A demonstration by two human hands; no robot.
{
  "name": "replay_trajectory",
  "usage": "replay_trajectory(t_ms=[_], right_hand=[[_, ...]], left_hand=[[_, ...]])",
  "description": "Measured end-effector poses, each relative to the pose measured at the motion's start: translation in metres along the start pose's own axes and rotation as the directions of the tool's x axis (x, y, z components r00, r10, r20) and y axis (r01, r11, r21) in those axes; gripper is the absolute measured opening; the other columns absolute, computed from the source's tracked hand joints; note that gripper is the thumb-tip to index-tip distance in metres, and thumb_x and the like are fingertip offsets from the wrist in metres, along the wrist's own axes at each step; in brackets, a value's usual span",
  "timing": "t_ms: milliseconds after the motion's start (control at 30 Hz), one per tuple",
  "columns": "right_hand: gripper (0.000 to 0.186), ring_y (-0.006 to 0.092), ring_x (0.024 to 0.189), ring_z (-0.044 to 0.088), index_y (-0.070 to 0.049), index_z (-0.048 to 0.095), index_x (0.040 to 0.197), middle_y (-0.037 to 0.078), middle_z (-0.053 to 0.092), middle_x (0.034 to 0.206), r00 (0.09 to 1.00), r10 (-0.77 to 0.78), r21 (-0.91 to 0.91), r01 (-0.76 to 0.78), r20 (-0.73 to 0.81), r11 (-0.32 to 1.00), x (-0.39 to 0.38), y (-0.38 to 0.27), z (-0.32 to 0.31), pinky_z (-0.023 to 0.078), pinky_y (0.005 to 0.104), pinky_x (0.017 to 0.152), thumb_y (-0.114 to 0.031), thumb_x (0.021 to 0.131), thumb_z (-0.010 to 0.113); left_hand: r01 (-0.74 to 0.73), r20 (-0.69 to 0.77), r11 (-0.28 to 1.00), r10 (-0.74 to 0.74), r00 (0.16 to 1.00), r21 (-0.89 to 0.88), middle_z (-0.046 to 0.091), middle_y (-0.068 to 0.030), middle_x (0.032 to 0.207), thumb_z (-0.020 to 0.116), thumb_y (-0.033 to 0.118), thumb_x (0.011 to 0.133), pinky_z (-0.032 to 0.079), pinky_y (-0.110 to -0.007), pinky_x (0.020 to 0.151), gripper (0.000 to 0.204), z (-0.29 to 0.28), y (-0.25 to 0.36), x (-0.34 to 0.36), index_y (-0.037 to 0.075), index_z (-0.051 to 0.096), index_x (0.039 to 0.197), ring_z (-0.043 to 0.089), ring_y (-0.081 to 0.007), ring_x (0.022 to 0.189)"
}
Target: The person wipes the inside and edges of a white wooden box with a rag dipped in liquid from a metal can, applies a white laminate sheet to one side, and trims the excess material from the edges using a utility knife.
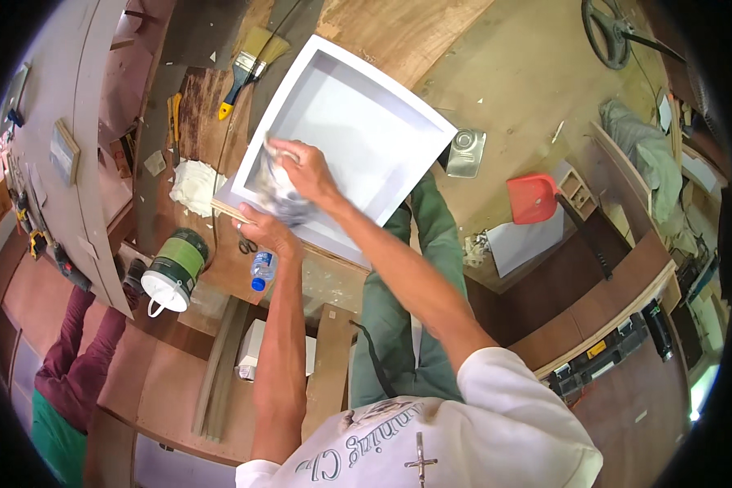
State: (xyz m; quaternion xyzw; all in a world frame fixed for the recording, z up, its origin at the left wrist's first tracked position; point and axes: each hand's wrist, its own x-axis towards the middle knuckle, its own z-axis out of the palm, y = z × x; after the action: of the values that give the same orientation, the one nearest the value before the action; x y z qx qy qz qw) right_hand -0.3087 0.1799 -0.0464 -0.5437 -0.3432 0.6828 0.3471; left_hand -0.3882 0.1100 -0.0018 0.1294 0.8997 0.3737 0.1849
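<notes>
A white shallow open box (358,134), drawer-like, lies tilted across the work surface in front of me. My left hand (270,233) grips its near-left corner, thumb on the rim. Inside that same corner my right hand (307,174) presses a pale, dark-patterned rag (278,193) against the box. The rag is smeared by motion, and part of it is hidden by the hand.
Left of the box are a paintbrush (250,69), a yellow utility knife (174,118), a crumpled white cloth (195,187), a paint bucket (179,264), and a water bottle (263,268). A metal tin (466,153) and red dustpan (532,199) lie right. Another person's legs (85,358) show lower left.
</notes>
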Motion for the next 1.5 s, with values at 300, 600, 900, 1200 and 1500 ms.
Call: replay_trajectory(t_ms=[300, 600, 900, 1200, 1500], right_hand=[[0.046, 0.0275, 0.102, 0.072, -0.012, 0.074, 0.128, 0.019, 0.076, 0.114, 0.787, 0.384, -0.587, -0.035, 0.483, 0.809, 0.03, -0.033, -0.136, 0.054, 0.0371, 0.092, -0.009, 0.085, 0.061], [0.06, 0.0276, 0.099, 0.069, -0.011, 0.071, 0.132, 0.014, 0.075, 0.115, 0.405, 0.789, -0.837, -0.093, 0.463, 0.539, 0.009, 0.014, -0.112, 0.054, 0.0379, 0.085, -0.013, 0.073, 0.063], [0.032, 0.0298, 0.083, 0.072, 0.0, 0.077, 0.1, 0.017, 0.077, 0.093, 0.323, 0.826, -0.867, -0.034, 0.461, 0.497, -0.02, 0.073, -0.086, 0.056, 0.0445, 0.071, -0.023, 0.08, 0.067], [0.04, 0.0367, 0.113, 0.068, -0.006, 0.073, 0.121, 0.021, 0.073, 0.117, 0.591, 0.757, -0.869, -0.179, 0.28, 0.461, -0.067, 0.014, -0.073, 0.053, 0.042, 0.098, -0.022, 0.085, 0.069], [0.04, 0.0253, 0.104, 0.067, -0.003, 0.072, 0.124, 0.016, 0.075, 0.111, 0.513, 0.726, -0.757, -0.204, 0.458, 0.621, -0.007, -0.021, -0.143, 0.051, 0.0376, 0.096, -0.016, 0.087, 0.07]], left_hand=[[-0.017, 0.016, 0.986, 0.02, 1.0, -0.167, 0.059, -0.0324, 0.122, 0.053, 0.04, 0.107, 0.05, -0.046, 0.093, 0.064, 0.005, -0.003, 0.001, -0.017, 0.042, 0.136, 0.063, -0.0373, 0.106], [-0.023, 0.037, 0.993, 0.028, 0.999, -0.112, 0.058, -0.0321, 0.126, 0.052, 0.038, 0.107, 0.05, -0.044, 0.096, 0.065, -0.004, -0.007, 0.011, -0.017, 0.039, 0.139, 0.062, -0.0362, 0.109], [0.009, 0.022, 1.0, -0.008, 1.0, -0.029, 0.06, -0.0306, 0.124, 0.05, 0.046, 0.106, 0.051, -0.047, 0.093, 0.066, 0.006, -0.007, 0.006, -0.01, 0.041, 0.139, 0.064, -0.0369, 0.107], [-0.001, -0.015, 1.0, 0.001, 1.0, -0.008, 0.058, -0.0309, 0.128, 0.051, 0.046, 0.105, 0.049, -0.045, 0.097, 0.071, 0.004, -0.006, 0.009, -0.013, 0.039, 0.143, 0.063, -0.0363, 0.11], [-0.011, 0.006, 0.999, 0.011, 1.0, -0.035, 0.057, -0.0314, 0.132, 0.051, 0.044, 0.106, 0.048, -0.044, 0.101, 0.071, 0.001, 0.004, 0.007, -0.014, 0.038, 0.144, 0.061, -0.0369, 0.117]])
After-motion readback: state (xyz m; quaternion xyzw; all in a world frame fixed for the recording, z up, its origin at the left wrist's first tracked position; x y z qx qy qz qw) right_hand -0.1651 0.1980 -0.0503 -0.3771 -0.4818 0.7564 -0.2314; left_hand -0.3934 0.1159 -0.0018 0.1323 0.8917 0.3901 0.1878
